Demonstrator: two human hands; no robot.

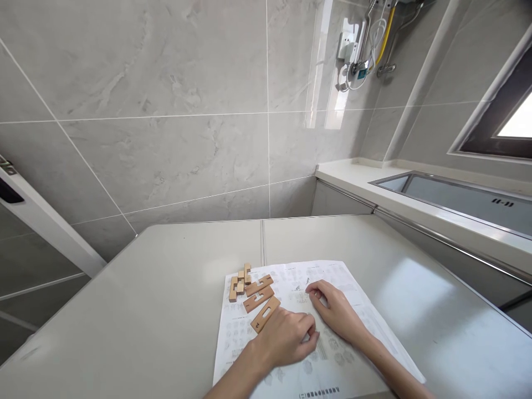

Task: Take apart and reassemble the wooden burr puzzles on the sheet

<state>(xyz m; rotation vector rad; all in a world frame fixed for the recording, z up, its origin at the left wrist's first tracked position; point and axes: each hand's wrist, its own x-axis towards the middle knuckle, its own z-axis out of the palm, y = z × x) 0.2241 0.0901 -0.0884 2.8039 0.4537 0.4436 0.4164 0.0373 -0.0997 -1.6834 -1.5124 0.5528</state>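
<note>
A printed instruction sheet (344,282) lies on a pale grey table (166,288). Several flat wooden puzzle pieces (253,293) rest on the sheet's upper left corner, one long notched piece (265,314) nearest me. My left hand (286,335) lies on the paper just right of that long piece, fingers curled loosely, nothing visible in it. My right hand (334,310) rests on the middle of the sheet, fingers bent, fingertips pressing the paper. The two hands nearly touch.
A grey tiled wall (166,111) rises behind the table. A counter with a steel sink (457,194) runs along the right. A wall socket with cables and pipes (361,50) is at the top, and a window (515,122) at the far right.
</note>
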